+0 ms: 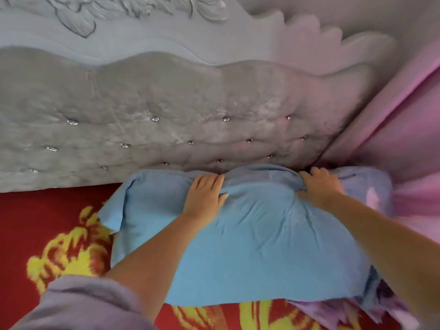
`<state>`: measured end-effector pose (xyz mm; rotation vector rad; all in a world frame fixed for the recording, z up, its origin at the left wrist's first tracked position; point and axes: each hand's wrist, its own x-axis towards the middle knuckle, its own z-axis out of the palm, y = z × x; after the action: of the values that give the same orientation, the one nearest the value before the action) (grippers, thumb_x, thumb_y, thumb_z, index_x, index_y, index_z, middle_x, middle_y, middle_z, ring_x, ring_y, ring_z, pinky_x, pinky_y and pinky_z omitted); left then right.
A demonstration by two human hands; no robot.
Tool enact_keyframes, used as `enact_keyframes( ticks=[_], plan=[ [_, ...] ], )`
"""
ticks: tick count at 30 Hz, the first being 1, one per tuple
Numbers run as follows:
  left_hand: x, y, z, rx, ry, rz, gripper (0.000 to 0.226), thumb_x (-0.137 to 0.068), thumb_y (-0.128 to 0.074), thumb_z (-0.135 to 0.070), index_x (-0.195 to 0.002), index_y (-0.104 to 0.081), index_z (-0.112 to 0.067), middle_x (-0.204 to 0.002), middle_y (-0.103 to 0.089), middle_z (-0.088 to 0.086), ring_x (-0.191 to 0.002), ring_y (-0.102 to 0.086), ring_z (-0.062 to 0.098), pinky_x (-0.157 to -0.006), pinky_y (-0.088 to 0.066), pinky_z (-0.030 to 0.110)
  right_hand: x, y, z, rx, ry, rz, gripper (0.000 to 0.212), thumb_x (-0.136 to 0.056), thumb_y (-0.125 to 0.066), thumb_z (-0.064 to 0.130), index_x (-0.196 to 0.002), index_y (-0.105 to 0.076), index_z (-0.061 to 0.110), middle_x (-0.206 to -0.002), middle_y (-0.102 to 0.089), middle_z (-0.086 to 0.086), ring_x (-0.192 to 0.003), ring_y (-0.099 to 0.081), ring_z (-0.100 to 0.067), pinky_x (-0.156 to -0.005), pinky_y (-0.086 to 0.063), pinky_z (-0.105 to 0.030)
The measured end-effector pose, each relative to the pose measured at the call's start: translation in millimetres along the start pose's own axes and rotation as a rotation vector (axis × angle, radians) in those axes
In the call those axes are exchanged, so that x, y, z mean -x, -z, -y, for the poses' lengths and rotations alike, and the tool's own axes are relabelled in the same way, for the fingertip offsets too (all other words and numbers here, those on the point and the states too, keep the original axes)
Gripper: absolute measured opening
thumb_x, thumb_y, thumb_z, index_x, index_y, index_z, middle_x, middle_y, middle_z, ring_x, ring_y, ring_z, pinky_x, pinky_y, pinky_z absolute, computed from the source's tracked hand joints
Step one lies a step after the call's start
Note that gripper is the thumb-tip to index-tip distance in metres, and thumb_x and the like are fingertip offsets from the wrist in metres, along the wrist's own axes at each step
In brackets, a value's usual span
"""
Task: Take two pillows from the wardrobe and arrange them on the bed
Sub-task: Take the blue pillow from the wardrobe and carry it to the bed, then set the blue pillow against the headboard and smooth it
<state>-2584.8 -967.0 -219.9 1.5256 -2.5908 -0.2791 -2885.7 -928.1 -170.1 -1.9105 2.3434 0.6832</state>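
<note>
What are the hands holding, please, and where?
The right hand grips the light-blue fabric pillow at its far edge; the left hand only presses it.

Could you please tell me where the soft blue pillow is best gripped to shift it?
Take the soft blue fabric pillow by its near long edge, from the wearer's side: that edge lies free, while the far one butts the grey tufted headboard.

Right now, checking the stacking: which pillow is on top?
The blue pillow; it covers the lilac pillow, which only peeks out at its right edge.
</note>
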Motion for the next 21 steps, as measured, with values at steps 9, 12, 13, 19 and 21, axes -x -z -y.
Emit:
enact_keyframes(
  ticks=[9,12,13,19,21],
  plan=[
    [86.9,-113.7,72.9,-0.092,0.115,0.102,0.063,-0.095,-0.023,-0.05,-0.135,-0.052,-0.012,-0.145,-0.046,0.011,-0.133,-0.045,0.028,-0.103,-0.037,0.06,20.0,-159.4,104.0,-0.32,-0.053,0.093,0.055,-0.1,-0.023,0.042,-0.151,-0.005,0.03,-0.161,0.0,0.002,-0.148,0.002,-0.018,-0.117,-0.004,-0.053],
    [100.4,-123.7,89.3,-0.071,0.204,-0.015,0.076,-0.093,-0.009,-0.06,-0.139,-0.047,-0.012,-0.147,-0.042,0.015,-0.134,-0.043,0.029,-0.105,-0.032,0.059,27.6,-177.4,112.5,-0.362,-0.095,-0.032,0.055,-0.1,-0.024,0.042,-0.151,-0.008,0.029,-0.161,-0.005,0.003,-0.148,0.0,-0.017,-0.117,-0.001,-0.054],
    [104.2,-127.0,96.9,-0.014,0.331,-0.068,0.078,-0.09,-0.017,-0.064,-0.141,-0.042,-0.011,-0.149,-0.038,0.018,-0.135,-0.041,0.032,-0.107,-0.03,0.057,29.9,-180.0,110.8,-0.372,-0.08,-0.073,0.056,-0.099,-0.027,0.044,-0.151,-0.011,0.029,-0.161,-0.008,0.003,-0.148,-0.002,-0.018,-0.117,-0.001,-0.054],
    [118.5,-134.7,117.0,0.761,0.861,-0.361,0.064,-0.083,-0.061,-0.05,-0.131,-0.046,-0.01,-0.128,-0.057,0.015,-0.116,-0.055,0.035,-0.092,-0.044,0.037,55.3,-187.7,90.5,-0.296,0.092,-0.202,0.072,-0.087,-0.009,0.064,-0.148,-0.026,0.029,-0.157,-0.024,0.001,-0.146,-0.017,-0.023,-0.115,-0.004,-0.057],
    [118.7,-136.6,100.8,0.888,0.945,-0.314,0.063,-0.084,-0.062,-0.051,-0.132,-0.045,-0.013,-0.124,-0.06,0.011,-0.112,-0.057,0.035,-0.087,-0.042,0.034,56.2,-188.4,79.7,-0.283,0.079,-0.204,0.067,-0.088,-0.015,0.059,-0.148,-0.024,0.03,-0.158,-0.021,0.003,-0.147,-0.015,-0.021,-0.115,-0.001,-0.058]
  ],
)
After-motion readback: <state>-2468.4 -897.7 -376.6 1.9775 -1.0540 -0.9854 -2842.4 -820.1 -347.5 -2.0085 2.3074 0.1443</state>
